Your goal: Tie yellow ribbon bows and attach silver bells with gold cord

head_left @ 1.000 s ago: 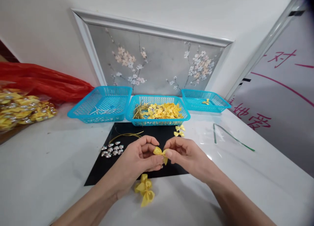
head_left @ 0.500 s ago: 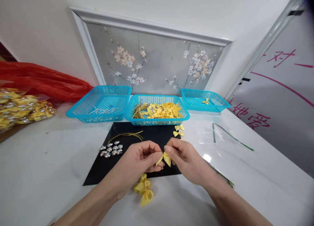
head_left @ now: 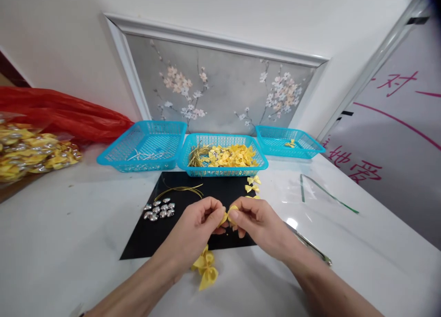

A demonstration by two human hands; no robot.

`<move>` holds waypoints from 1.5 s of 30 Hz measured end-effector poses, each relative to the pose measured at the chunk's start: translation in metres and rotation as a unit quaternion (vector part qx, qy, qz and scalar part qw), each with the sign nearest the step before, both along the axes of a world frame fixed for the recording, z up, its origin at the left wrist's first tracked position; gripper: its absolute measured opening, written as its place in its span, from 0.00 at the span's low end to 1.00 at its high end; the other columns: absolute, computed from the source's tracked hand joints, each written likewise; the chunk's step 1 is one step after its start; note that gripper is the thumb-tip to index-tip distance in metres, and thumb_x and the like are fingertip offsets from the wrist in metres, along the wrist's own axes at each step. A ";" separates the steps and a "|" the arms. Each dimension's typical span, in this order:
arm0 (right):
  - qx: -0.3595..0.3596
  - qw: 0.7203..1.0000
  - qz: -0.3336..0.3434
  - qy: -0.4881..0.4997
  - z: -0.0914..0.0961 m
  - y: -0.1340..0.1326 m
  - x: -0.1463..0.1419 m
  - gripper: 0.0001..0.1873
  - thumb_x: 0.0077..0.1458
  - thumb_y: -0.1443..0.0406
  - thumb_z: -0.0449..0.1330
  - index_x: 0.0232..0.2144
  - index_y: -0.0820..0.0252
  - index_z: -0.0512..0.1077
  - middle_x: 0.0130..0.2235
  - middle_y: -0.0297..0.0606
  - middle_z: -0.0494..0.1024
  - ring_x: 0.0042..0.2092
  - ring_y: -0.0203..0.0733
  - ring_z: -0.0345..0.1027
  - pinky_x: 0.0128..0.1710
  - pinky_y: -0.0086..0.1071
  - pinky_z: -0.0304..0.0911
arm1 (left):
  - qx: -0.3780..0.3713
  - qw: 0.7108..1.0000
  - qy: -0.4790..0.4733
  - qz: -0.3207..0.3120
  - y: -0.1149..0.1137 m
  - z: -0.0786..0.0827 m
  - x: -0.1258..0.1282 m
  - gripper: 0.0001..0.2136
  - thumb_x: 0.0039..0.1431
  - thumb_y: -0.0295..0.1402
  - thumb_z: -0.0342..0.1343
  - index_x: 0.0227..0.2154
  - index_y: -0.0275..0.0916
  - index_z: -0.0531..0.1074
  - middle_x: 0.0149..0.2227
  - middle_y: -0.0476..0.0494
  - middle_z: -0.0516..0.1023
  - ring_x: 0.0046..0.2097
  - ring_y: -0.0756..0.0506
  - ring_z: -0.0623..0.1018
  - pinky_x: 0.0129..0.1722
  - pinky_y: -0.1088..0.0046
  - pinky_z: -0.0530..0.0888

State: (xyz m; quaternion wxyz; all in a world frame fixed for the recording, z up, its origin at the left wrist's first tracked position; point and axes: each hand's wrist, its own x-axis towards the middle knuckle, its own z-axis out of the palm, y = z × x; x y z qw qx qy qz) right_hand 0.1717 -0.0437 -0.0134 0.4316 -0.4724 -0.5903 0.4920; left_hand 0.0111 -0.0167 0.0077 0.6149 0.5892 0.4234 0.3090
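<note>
My left hand (head_left: 195, 229) and my right hand (head_left: 257, 225) meet over a black mat (head_left: 179, 202), both pinching one small yellow ribbon bow (head_left: 227, 216) between fingertips. The bow is largely hidden by my fingers. Under my left wrist lie finished yellow bows (head_left: 206, 268) on the white table. Silver heart beads (head_left: 159, 209) and thin gold wires (head_left: 179, 189) rest on the mat to the left. Two loose bows (head_left: 252, 183) lie near the mat's far right corner.
Three blue baskets stand at the back: a left one (head_left: 144, 144) holding a few thin pieces, a middle one (head_left: 222, 156) full of yellow bows and gold wire, and a right one (head_left: 287, 142) holding one bow. A bag of bows (head_left: 31, 151) and red plastic lie far left. A clear sleeve (head_left: 310, 188) lies right.
My hands have drawn closer together and lower, and the bow that showed openly between them is now folded in under my fingertips.
</note>
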 end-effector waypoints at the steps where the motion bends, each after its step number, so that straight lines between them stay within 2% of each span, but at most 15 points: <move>1: -0.001 1.000 -0.003 -0.002 -0.001 0.000 0.001 0.17 0.57 0.53 0.56 0.26 0.61 0.67 0.25 0.31 0.67 0.25 0.32 0.62 0.26 0.27 0.61 | -0.013 1.000 -0.014 0.006 0.000 0.000 0.000 0.13 0.58 0.43 0.54 0.25 0.38 0.67 0.27 0.52 0.68 0.33 0.49 0.70 0.38 0.71 0.73; 5: -0.002 1.000 -0.014 -0.009 0.000 0.002 0.004 0.16 0.57 0.54 0.56 0.26 0.60 0.66 0.25 0.30 0.68 0.25 0.32 0.62 0.25 0.27 0.59 | -0.043 0.997 -0.061 0.037 0.002 -0.001 -0.003 0.15 0.59 0.48 0.50 0.32 0.41 0.69 0.33 0.51 0.70 0.38 0.48 0.72 0.40 0.68 0.74; 9: -0.004 1.000 -0.009 -0.023 0.000 0.003 0.003 0.16 0.58 0.55 0.55 0.26 0.60 0.65 0.25 0.30 0.66 0.25 0.32 0.61 0.25 0.27 0.60 | -0.031 0.999 -0.032 0.012 0.004 -0.002 -0.004 0.11 0.53 0.39 0.61 0.35 0.40 0.68 0.29 0.53 0.72 0.32 0.50 0.72 0.36 0.73 0.71; 12: 0.005 0.999 -0.005 -0.048 -0.003 0.002 0.002 0.14 0.59 0.56 0.54 0.28 0.60 0.67 0.26 0.31 0.66 0.27 0.33 0.61 0.26 0.27 0.60 | 0.002 1.000 -0.010 0.016 0.005 -0.003 -0.003 0.08 0.52 0.35 0.60 0.33 0.39 0.68 0.25 0.54 0.71 0.29 0.51 0.71 0.32 0.75 0.69; 16: 0.027 0.995 -0.015 -0.094 -0.003 0.002 0.003 0.10 0.57 0.61 0.55 0.28 0.60 0.68 0.24 0.29 0.63 0.26 0.33 0.56 0.25 0.26 0.54 | 0.031 0.999 0.021 0.018 0.005 -0.004 -0.002 0.06 0.51 0.32 0.59 0.29 0.38 0.68 0.22 0.55 0.70 0.28 0.51 0.70 0.30 0.74 0.67; 19: 0.012 0.997 -0.010 -0.081 -0.001 0.003 0.005 0.11 0.57 0.60 0.55 0.26 0.61 0.68 0.23 0.29 0.62 0.26 0.33 0.55 0.25 0.27 0.53 | 0.015 1.000 0.007 0.006 0.006 -0.003 -0.004 0.08 0.54 0.36 0.58 0.34 0.39 0.69 0.24 0.55 0.70 0.29 0.50 0.71 0.32 0.74 0.68; 22: -0.007 0.998 -0.025 -0.065 0.000 0.005 0.008 0.12 0.56 0.59 0.55 0.26 0.61 0.68 0.23 0.29 0.63 0.25 0.33 0.55 0.26 0.28 0.53 | -0.011 1.000 -0.018 0.019 0.008 -0.002 -0.008 0.13 0.60 0.43 0.52 0.40 0.40 0.71 0.32 0.50 0.73 0.36 0.48 0.73 0.38 0.71 0.71; 25: -0.016 0.997 -0.036 -0.060 0.001 0.006 0.011 0.13 0.55 0.57 0.57 0.25 0.60 0.68 0.23 0.29 0.64 0.25 0.32 0.55 0.25 0.27 0.52 | -0.029 1.000 -0.004 0.009 0.011 -0.001 -0.011 0.14 0.60 0.45 0.52 0.37 0.39 0.72 0.34 0.48 0.74 0.40 0.46 0.74 0.41 0.68 0.72; 29: -0.034 0.999 -0.021 -0.030 0.004 0.005 0.008 0.16 0.54 0.53 0.57 0.27 0.60 0.68 0.24 0.29 0.64 0.26 0.32 0.57 0.26 0.27 0.56 | -0.011 0.999 0.020 -0.042 0.013 -0.005 -0.010 0.10 0.56 0.41 0.58 0.31 0.38 0.74 0.28 0.52 0.72 0.32 0.50 0.71 0.35 0.75 0.70; 32: -0.067 0.996 -0.018 0.055 0.005 0.003 0.000 0.19 0.49 0.50 0.62 0.33 0.59 0.66 0.28 0.30 0.67 0.29 0.34 0.62 0.30 0.29 0.62 | -0.003 0.999 0.019 -0.028 0.011 -0.007 -0.006 0.11 0.55 0.40 0.58 0.26 0.37 0.73 0.24 0.53 0.69 0.29 0.52 0.69 0.31 0.77 0.67; 35: -0.078 0.992 -0.032 0.092 0.001 0.003 -0.007 0.23 0.44 0.52 0.67 0.35 0.58 0.64 0.27 0.29 0.69 0.28 0.33 0.62 0.30 0.29 0.61 | -0.011 1.000 0.020 -0.012 0.008 -0.007 -0.004 0.10 0.55 0.39 0.58 0.26 0.37 0.73 0.25 0.52 0.70 0.29 0.51 0.68 0.30 0.77 0.66; 38: -0.068 0.994 -0.031 0.077 -0.005 0.004 -0.008 0.19 0.46 0.56 0.66 0.36 0.59 0.64 0.24 0.26 0.67 0.26 0.32 0.60 0.27 0.28 0.56 | -0.047 0.999 0.012 -0.004 0.006 -0.007 -0.004 0.10 0.55 0.39 0.58 0.25 0.37 0.71 0.25 0.52 0.70 0.29 0.51 0.68 0.30 0.77 0.65; 45: -0.017 1.000 -0.014 0.019 -0.008 0.005 -0.002 0.12 0.48 0.64 0.63 0.36 0.59 0.67 0.24 0.25 0.65 0.26 0.31 0.56 0.25 0.26 0.51 | -0.131 0.991 -0.020 0.003 0.008 -0.012 -0.007 0.09 0.52 0.36 0.57 0.24 0.36 0.69 0.23 0.51 0.67 0.27 0.51 0.66 0.27 0.76 0.62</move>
